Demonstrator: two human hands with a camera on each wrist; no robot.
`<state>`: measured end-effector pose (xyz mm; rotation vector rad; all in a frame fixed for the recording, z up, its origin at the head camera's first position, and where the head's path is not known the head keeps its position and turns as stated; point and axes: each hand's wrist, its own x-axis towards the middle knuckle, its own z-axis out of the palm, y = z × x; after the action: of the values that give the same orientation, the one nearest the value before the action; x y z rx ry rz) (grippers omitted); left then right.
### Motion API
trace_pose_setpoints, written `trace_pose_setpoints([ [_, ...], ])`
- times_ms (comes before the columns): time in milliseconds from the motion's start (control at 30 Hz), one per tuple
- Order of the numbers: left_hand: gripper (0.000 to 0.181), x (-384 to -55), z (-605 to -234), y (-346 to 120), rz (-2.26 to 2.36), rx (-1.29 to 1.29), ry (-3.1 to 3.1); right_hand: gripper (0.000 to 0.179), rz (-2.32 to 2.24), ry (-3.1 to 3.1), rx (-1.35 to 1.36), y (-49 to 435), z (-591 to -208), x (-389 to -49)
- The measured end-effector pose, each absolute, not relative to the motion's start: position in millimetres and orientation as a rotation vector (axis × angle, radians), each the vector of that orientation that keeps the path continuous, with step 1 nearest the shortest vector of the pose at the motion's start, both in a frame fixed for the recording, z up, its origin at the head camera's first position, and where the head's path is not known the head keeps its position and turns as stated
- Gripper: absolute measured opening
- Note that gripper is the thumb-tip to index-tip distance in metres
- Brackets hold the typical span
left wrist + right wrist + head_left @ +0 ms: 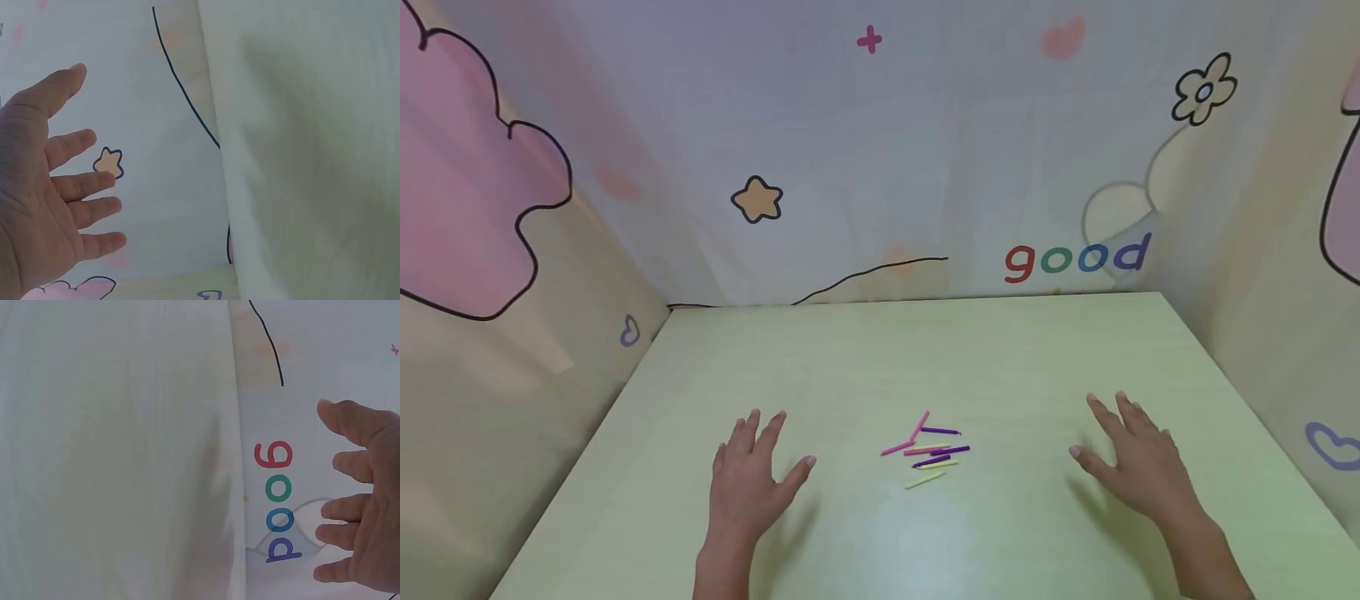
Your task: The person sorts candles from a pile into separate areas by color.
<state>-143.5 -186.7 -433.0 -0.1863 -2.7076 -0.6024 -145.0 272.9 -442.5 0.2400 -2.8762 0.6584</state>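
A person's left hand point(749, 483), fingers spread, hangs over the left side of the table point(820, 358); the right hand point(1141, 467), likewise spread, over its right. Pink, purple and yellow sticks point(951, 451) lie loosely scattered near the table's middle. Behind its far edge, a printed backdrop point(880, 158) reads "good".

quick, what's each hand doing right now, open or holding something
Left hand: open, holding nothing, to the left of the thin pink, purple and yellow sticks.
Right hand: open, holding nothing, to their right.
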Motion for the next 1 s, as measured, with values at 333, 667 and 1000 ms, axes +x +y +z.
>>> trace_pose_setpoints([
  [333,0.062,-140.1,-431.7,-177.8,-0.825,-0.156,-2.682,0.071,0.978,-2.868,0.311,265.0,-440.7,-145.8],
  [667,0.062,-143.1,-439.3,-159.9,-1.070,-0.163,-2.735,0.064,1.209,-2.841,0.343,253.0,-435.2,-151.8],
  [1000,0.055,-149.7,-446.9,-143.7,-1.258,-0.177,-2.720,0.058,1.476,-2.788,0.400,242.0,-436.1,-162.2],
])
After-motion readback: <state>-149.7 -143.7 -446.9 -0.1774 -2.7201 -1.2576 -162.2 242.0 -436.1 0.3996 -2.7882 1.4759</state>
